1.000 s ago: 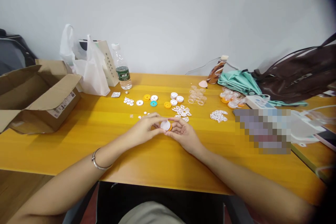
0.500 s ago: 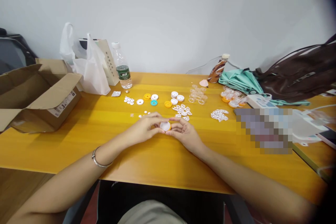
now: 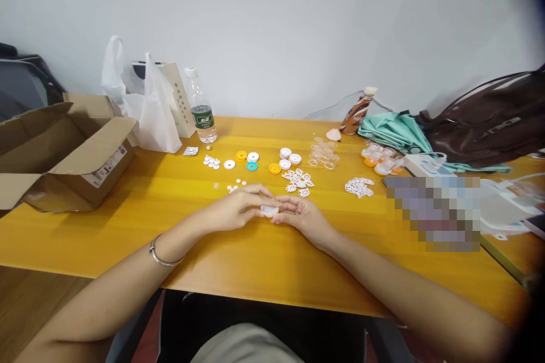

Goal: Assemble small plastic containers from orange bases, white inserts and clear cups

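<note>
Between my two hands is a small round cap, white inside with an orange-yellow rim. My left hand grips its left side between thumb and fingers. On the other side my right hand pinches it, and fingertips of both hands cover part of its top edge. Just beyond lie white leaf-like cut-out pieces, small white discs, and round caps in white, yellow and teal.
Clear plastic cups and finished-looking clear-and-orange pieces stand farther right. A cardboard box, white plastic bag and water bottle are at left. A brown drink bottle, green cloth and brown bag sit at back right.
My fingers have closed farther over the top of the cap, which now shows less of its white inside. The whole view has shifted slightly.
</note>
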`<act>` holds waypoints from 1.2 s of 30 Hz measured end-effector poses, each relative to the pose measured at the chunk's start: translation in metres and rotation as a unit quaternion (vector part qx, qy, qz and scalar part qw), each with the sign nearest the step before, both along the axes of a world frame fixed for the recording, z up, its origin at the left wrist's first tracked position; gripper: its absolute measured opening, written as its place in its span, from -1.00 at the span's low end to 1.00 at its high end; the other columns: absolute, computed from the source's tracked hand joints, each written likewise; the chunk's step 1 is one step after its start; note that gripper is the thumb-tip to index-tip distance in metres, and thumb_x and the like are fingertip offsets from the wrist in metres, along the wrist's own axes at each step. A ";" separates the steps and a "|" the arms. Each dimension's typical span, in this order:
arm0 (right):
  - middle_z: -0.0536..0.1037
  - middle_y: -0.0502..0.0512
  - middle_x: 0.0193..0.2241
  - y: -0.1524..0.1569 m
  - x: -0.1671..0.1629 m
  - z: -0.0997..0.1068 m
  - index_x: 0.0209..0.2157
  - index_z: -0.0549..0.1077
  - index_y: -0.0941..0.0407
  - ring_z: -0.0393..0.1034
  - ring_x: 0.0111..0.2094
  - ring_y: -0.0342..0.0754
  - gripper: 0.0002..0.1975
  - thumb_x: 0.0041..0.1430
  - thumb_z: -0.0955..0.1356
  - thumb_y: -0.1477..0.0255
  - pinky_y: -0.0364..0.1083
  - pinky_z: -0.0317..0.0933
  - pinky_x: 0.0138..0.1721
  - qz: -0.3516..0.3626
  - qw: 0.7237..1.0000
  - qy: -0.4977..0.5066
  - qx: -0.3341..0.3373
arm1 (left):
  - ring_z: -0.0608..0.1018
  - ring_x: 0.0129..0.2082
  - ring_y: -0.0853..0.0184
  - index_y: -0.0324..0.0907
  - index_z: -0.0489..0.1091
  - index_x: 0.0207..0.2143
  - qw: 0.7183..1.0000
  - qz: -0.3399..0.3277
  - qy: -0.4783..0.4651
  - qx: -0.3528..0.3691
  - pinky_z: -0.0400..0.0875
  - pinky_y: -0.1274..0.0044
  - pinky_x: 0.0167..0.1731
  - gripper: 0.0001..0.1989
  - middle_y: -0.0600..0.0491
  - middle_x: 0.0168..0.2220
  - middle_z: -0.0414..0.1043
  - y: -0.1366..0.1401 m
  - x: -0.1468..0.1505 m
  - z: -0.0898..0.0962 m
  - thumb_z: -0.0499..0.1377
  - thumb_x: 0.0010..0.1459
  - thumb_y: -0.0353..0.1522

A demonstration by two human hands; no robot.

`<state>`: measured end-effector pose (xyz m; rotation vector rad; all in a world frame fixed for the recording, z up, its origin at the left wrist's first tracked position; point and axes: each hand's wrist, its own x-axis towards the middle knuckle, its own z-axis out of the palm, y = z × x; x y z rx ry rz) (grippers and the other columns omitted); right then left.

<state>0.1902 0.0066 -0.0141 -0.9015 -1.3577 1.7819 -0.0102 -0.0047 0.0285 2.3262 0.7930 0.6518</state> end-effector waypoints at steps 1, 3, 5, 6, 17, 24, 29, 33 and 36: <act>0.57 -0.03 -0.42 0.000 0.000 0.001 -0.29 0.44 0.13 0.45 -0.42 -0.17 -0.63 -0.25 0.49 0.49 -0.11 0.29 -0.22 0.009 1.000 0.005 -0.007 | 0.38 -0.09 0.35 -0.02 0.31 0.03 1.000 -0.006 0.002 -0.006 0.26 0.43 -0.04 -0.61 -0.02 -0.11 0.30 -0.001 -0.001 0.001 0.02 0.18 -0.51; 0.56 -0.02 -0.41 -0.001 0.000 0.002 -0.28 0.44 0.12 0.44 -0.43 -0.18 -0.64 -0.23 0.48 0.49 -0.12 0.29 -0.25 0.021 1.000 0.015 -0.010 | 0.37 -0.09 0.35 0.00 0.29 0.04 1.000 -0.011 0.006 -0.013 0.25 0.42 -0.03 -0.61 -0.02 -0.11 0.28 -0.002 -0.002 0.004 0.03 0.19 -0.48; 0.56 -0.02 -0.41 -0.002 0.000 0.003 -0.27 0.45 0.12 0.43 -0.44 -0.19 -0.65 -0.20 0.48 0.49 -0.13 0.28 -0.26 0.029 0.999 0.028 0.000 | 0.35 -0.06 0.33 0.01 0.28 0.05 1.000 -0.008 0.003 -0.017 0.23 0.40 0.00 -0.61 -0.02 -0.10 0.26 -0.003 -0.003 0.006 0.10 0.16 -0.41; 0.55 -0.01 -0.40 -0.002 0.001 0.004 -0.26 0.44 0.12 0.42 -0.43 -0.19 -0.65 -0.19 0.47 0.48 -0.13 0.28 -0.25 0.032 0.999 0.034 0.005 | 0.34 -0.04 0.31 0.00 0.28 0.06 1.000 -0.006 -0.001 -0.018 0.22 0.39 0.01 -0.60 -0.02 -0.09 0.25 -0.003 -0.003 0.006 0.13 0.14 -0.37; 0.54 -0.04 -0.44 -0.004 0.002 0.006 -0.26 0.23 0.07 0.45 -0.45 -0.18 -0.57 -0.14 0.47 0.37 -0.11 0.31 -0.30 0.031 0.999 0.030 -0.005 | 0.38 -0.11 0.31 -0.09 0.38 -0.06 1.000 0.008 0.022 0.011 0.27 0.42 -0.04 -0.73 -0.03 -0.14 0.30 -0.007 0.003 0.006 0.06 0.18 -0.35; 0.49 -0.12 -0.60 -0.004 0.007 0.009 -0.27 0.13 0.05 0.40 -0.60 -0.18 -0.56 -0.11 0.45 0.33 -0.16 0.29 -0.50 0.072 0.995 -0.063 0.024 | 0.42 -0.17 0.32 -0.14 0.34 -0.08 0.997 0.007 0.071 0.022 0.30 0.47 -0.10 -0.70 -0.02 -0.15 0.32 -0.011 0.004 0.002 0.11 0.09 -0.43; 0.38 -0.14 -0.76 0.008 0.020 0.025 -0.34 0.25 0.06 0.12 -0.82 -0.25 -0.71 0.01 0.36 0.19 -0.26 -0.03 -0.78 -0.056 0.977 -0.167 0.119 | 0.40 -0.29 0.32 -0.06 0.18 0.09 0.987 0.053 0.134 0.067 0.32 0.50 -0.23 -0.50 0.01 -0.24 0.29 -0.011 0.008 -0.007 0.11 0.06 -0.40; 0.34 -0.14 -0.78 0.040 0.045 0.033 -0.41 0.26 0.09 0.02 -0.81 -0.28 -0.67 0.01 0.32 0.10 -0.25 -0.10 -0.77 -0.206 0.949 -0.158 0.181 | 0.39 -0.25 0.28 -0.06 -0.03 0.21 0.984 0.056 0.149 0.081 0.32 0.48 -0.23 -0.35 -0.01 -0.22 0.29 -0.011 0.010 -0.015 0.10 0.06 -0.38; 0.29 -0.13 -0.76 0.060 0.064 0.031 -0.48 0.27 0.11 0.06 -0.77 -0.26 -0.63 -0.01 0.30 0.07 -0.22 -0.07 -0.71 -0.234 0.925 -0.218 0.206 | 0.39 -0.18 0.25 -0.07 -0.01 0.20 0.986 0.050 0.139 0.074 0.32 0.46 -0.18 -0.37 -0.03 -0.18 0.29 -0.011 0.009 -0.016 0.11 0.08 -0.34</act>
